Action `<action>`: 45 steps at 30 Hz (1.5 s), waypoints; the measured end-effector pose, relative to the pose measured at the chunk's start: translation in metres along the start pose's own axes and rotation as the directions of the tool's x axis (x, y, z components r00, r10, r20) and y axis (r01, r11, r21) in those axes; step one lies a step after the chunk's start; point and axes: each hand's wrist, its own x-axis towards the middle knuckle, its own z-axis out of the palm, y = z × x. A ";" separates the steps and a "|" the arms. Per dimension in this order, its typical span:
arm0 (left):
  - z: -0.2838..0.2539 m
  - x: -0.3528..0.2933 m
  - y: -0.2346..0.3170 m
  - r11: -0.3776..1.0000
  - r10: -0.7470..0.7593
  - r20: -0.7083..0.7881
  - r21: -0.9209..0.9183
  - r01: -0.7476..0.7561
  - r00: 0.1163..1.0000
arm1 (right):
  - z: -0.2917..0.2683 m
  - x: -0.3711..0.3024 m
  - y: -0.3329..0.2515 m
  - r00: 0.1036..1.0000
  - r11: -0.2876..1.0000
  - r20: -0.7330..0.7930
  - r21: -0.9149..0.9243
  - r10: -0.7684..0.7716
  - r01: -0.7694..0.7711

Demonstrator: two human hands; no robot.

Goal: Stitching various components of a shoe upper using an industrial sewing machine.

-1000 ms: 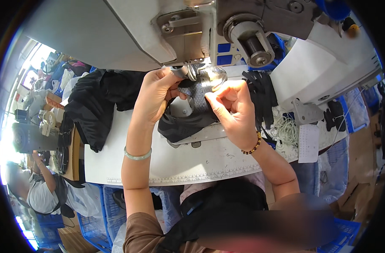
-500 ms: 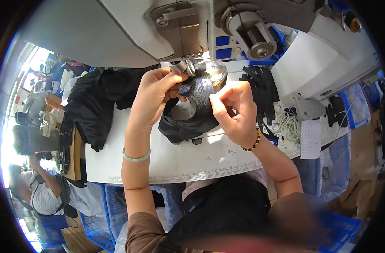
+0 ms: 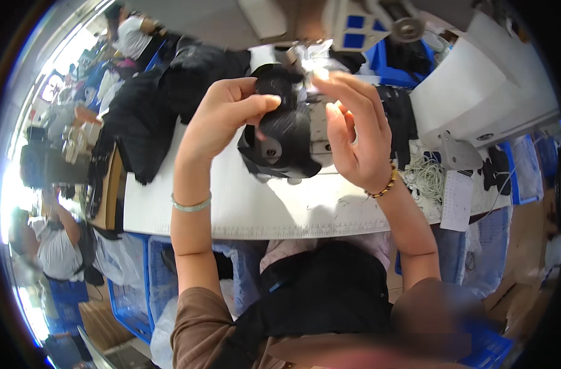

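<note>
My left hand [image 3: 222, 120] pinches a black fabric piece [image 3: 286, 129] between thumb and fingers, close to the blurred metal parts [image 3: 293, 56] of a sewing machine [image 3: 222, 18]. The piece curves down around an opening and rests on the white table [image 3: 243, 212]. To its right, my right hand [image 3: 362, 138] is raised with thumb and fingers apart, holding nothing that I can see. Its fingertips are smeared by motion and lie near the machine's metal parts.
Dark cloth [image 3: 139, 104] is heaped on the left. At the right lie black strips [image 3: 398, 117], a tangle of pale cord [image 3: 427, 175] and a white paper slip [image 3: 457, 200]. Blue crates [image 3: 130, 307] stand below the table edge. Another person [image 3: 59, 246] sits far left.
My right hand has gone from closed fingers to spread ones, and it has come away from the fabric. The fabric has turned in my left hand's pinch. The whole view has shifted.
</note>
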 end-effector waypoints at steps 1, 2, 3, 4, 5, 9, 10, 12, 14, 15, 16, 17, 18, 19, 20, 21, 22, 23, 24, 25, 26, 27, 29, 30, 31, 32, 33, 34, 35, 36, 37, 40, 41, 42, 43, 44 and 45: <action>-0.011 -0.013 0.001 0.998 -0.010 0.076 0.059 0.005 0.997 | 0.004 0.008 -0.007 0.998 0.999 0.069 0.038 -0.008 0.006; -0.020 -0.026 0.003 0.993 -0.026 0.150 0.119 0.009 0.988 | 0.011 0.015 -0.011 0.990 0.997 0.137 0.079 -0.020 0.009; -0.024 -0.042 0.012 0.988 -0.075 0.173 0.144 0.050 0.982 | 0.018 0.021 -0.018 0.957 0.991 0.289 0.124 0.017 -0.055; -0.029 -0.054 0.013 0.988 -0.092 0.143 0.137 0.073 0.985 | 0.021 0.025 -0.024 0.900 0.982 0.434 0.148 0.041 -0.116; -0.037 -0.064 0.013 0.959 -0.071 0.136 0.282 0.030 0.988 | 0.029 0.024 -0.022 0.844 0.965 0.535 0.200 0.036 -0.168; -0.020 -0.103 0.005 0.640 0.542 -0.313 0.755 -0.142 0.780 | 0.057 0.019 -0.014 0.674 0.803 0.697 0.245 0.245 -0.544; -0.014 -0.110 -0.001 0.407 0.785 -0.311 0.911 -0.066 0.536 | 0.060 0.015 -0.011 0.671 0.804 0.700 0.240 0.246 -0.545; 0.005 -0.146 -0.030 0.625 0.778 -0.561 0.736 -0.260 0.282 | 0.062 0.013 -0.010 0.742 0.804 0.614 0.281 0.269 -0.524; 0.018 -0.171 -0.055 0.748 0.664 -0.590 0.538 -0.389 0.460 | 0.065 0.018 -0.022 0.684 0.810 0.673 0.214 0.283 -0.546; 0.042 -0.167 -0.048 0.926 0.362 -0.669 0.338 -0.168 0.650 | 0.064 0.018 -0.023 0.691 0.808 0.667 0.227 0.278 -0.544; 0.048 -0.163 -0.046 1.000 0.007 -0.593 0.011 -0.001 0.805 | 0.064 0.017 -0.024 0.696 0.804 0.668 0.245 0.266 -0.542; 0.055 -0.151 -0.057 0.932 -0.054 -0.553 -0.328 -0.157 0.831 | 0.064 0.017 -0.027 0.692 0.808 0.676 0.244 0.255 -0.536; 0.058 -0.141 -0.064 0.928 -0.050 -0.561 -0.331 -0.169 0.826 | 0.062 0.017 -0.029 0.691 0.801 0.676 0.252 0.255 -0.542; 0.058 -0.133 -0.070 0.871 0.009 -0.594 -0.391 -0.298 0.805 | 0.061 0.017 -0.033 0.691 0.794 0.676 0.261 0.255 -0.548; 0.059 -0.128 -0.071 0.794 0.065 -0.630 -0.437 -0.422 0.774 | 0.061 0.016 -0.037 0.689 0.799 0.683 0.263 0.243 -0.541; 0.059 -0.121 -0.071 0.785 0.066 -0.630 -0.447 -0.430 0.774 | 0.061 0.015 -0.037 0.697 0.815 0.675 0.248 0.242 -0.524; 0.060 -0.115 -0.067 0.784 0.109 -0.689 -0.383 -0.488 0.717 | 0.061 0.015 -0.036 0.706 0.830 0.667 0.236 0.240 -0.505; 0.060 -0.112 -0.065 0.781 0.151 -0.743 -0.315 -0.539 0.652 | 0.061 0.014 -0.034 0.720 0.860 0.649 0.197 0.244 -0.470; 0.061 -0.112 -0.062 0.776 0.157 -0.744 -0.314 -0.547 0.649 | 0.059 0.017 -0.037 0.722 0.865 0.650 0.196 0.239 -0.462; 0.062 -0.112 -0.059 0.793 0.158 -0.739 -0.301 -0.529 0.655 | 0.058 0.020 -0.041 0.757 0.880 0.620 0.221 0.206 -0.420; 0.063 -0.113 -0.058 0.811 0.156 -0.734 -0.287 -0.510 0.661 | 0.057 0.022 -0.044 0.789 0.893 0.589 0.244 0.173 -0.378; 0.062 -0.113 -0.059 0.808 0.158 -0.735 -0.287 -0.514 0.659 | 0.057 0.022 -0.047 0.789 0.894 0.591 0.244 0.170 -0.375; 0.058 -0.113 -0.063 0.821 0.201 -0.692 -0.267 -0.504 0.693 | 0.057 0.022 -0.050 0.869 0.964 0.494 0.217 0.029 -0.156; 0.056 -0.113 -0.064 0.819 0.204 -0.695 -0.264 -0.509 0.689 | 0.057 0.020 -0.050 0.868 0.964 0.495 0.220 0.022 -0.150; 0.054 -0.113 -0.066 0.810 0.249 -0.694 -0.233 -0.537 0.676 | 0.055 0.014 -0.049 0.879 0.982 0.455 0.174 -0.145 0.072; 0.052 -0.113 -0.069 0.800 0.291 -0.690 -0.203 -0.564 0.662 | 0.052 0.008 -0.048 0.851 0.950 0.422 0.118 -0.312 0.289; 0.051 -0.113 -0.075 0.800 0.290 -0.695 -0.202 -0.565 0.658 | 0.048 0.003 -0.048 0.778 0.868 0.423 0.041 -0.464 0.495; 0.049 -0.113 -0.081 0.807 0.277 -0.729 -0.178 -0.564 0.626 | 0.049 0.001 -0.045 0.776 0.867 0.425 0.046 -0.466 0.496; 0.048 -0.113 -0.085 0.814 0.263 -0.760 -0.156 -0.560 0.594 | 0.050 -0.002 -0.043 0.762 0.832 0.390 0.020 -0.518 0.555; 0.049 -0.112 -0.087 0.814 0.259 -0.760 -0.159 -0.558 0.596 | 0.049 -0.005 -0.042 0.745 0.794 0.357 -0.014 -0.564 0.608; 0.049 -0.112 -0.088 0.812 0.259 -0.755 -0.168 -0.559 0.603 | 0.049 -0.005 -0.040 0.731 0.776 0.349 -0.018 -0.586 0.631; 0.050 -0.111 -0.089 0.803 0.255 -0.750 -0.187 -0.565 0.611 | 0.045 -0.003 -0.044 0.733 0.806 0.395 0.032 -0.553 0.591; 0.050 -0.111 -0.088 0.797 0.254 -0.751 -0.195 -0.572 0.609 | 0.045 -0.004 -0.044 0.734 0.806 0.395 0.031 -0.553 0.591; 0.052 -0.110 -0.086 0.796 0.254 -0.750 -0.196 -0.572 0.611 | 0.044 -0.005 -0.043 0.734 0.808 0.395 0.036 -0.552 0.588; 0.054 -0.110 -0.083 0.825 0.214 -0.770 -0.187 -0.534 0.600 | 0.044 -0.006 -0.042 0.734 0.809 0.396 0.041 -0.552 0.586; 0.055 -0.109 -0.081 0.851 0.175 -0.791 -0.178 -0.494 0.587 | 0.044 -0.006 -0.042 0.734 0.808 0.395 0.040 -0.553 0.587; 0.055 -0.111 -0.083 0.853 0.174 -0.793 -0.174 -0.491 0.584 | 0.045 -0.007 -0.042 0.737 0.810 0.389 0.048 -0.553 0.584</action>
